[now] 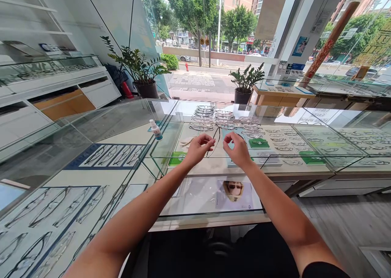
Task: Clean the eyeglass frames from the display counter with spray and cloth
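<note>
Over the glass counter, my left hand (200, 148) is closed, thumb and fingers pinched at the left side of a thin dark pair of glasses (217, 141). Just right of it, my right hand (237, 148) has its fingertips curled together; whether they grip the frame is too small to tell. Beyond both hands, rows of glasses (204, 117) lie on the counter top. A pale cloth (185, 141) is beside my left hand. The white spray bottle (155, 130) stands further left on the glass.
Glass display cases (328, 139) with more glasses extend right. A glasses tray (114, 155) lies under glass at the left. Green cards (258, 142) and a picture card (234, 194) show through the counter. Potted plants (243, 96) stand by the window.
</note>
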The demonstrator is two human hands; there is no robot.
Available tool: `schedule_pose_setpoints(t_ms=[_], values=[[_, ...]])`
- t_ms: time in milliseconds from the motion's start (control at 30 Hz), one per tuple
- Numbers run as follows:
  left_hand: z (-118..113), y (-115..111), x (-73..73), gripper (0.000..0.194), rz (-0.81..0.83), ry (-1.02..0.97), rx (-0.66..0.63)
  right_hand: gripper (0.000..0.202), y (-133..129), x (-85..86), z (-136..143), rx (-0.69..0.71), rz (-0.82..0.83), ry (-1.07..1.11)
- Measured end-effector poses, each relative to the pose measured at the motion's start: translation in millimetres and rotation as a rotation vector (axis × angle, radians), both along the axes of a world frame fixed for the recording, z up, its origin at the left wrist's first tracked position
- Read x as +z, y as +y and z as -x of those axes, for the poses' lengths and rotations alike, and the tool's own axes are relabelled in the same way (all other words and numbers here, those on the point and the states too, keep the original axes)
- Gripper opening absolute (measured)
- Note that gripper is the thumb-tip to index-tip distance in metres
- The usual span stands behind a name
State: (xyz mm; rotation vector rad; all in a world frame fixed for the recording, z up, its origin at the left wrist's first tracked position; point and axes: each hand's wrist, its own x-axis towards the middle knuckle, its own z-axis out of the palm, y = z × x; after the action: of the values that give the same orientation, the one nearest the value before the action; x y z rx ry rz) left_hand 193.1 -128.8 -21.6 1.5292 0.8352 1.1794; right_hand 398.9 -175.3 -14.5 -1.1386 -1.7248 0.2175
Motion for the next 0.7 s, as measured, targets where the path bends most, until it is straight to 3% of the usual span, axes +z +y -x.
schedule_pose_setpoints(t_ms=[400,700], values=[[-1.2,0.6,-1.0,0.053,-0.021,0.017,0.008,0.006,-0.7,0.1,5.5,0.069,0.079,0.118],[0.0,0.5,-2.2,0.05,-0.079,0.091,-0.01,0.007,-0.2,-2.3,5.3,0.091,0.045,0.037]])
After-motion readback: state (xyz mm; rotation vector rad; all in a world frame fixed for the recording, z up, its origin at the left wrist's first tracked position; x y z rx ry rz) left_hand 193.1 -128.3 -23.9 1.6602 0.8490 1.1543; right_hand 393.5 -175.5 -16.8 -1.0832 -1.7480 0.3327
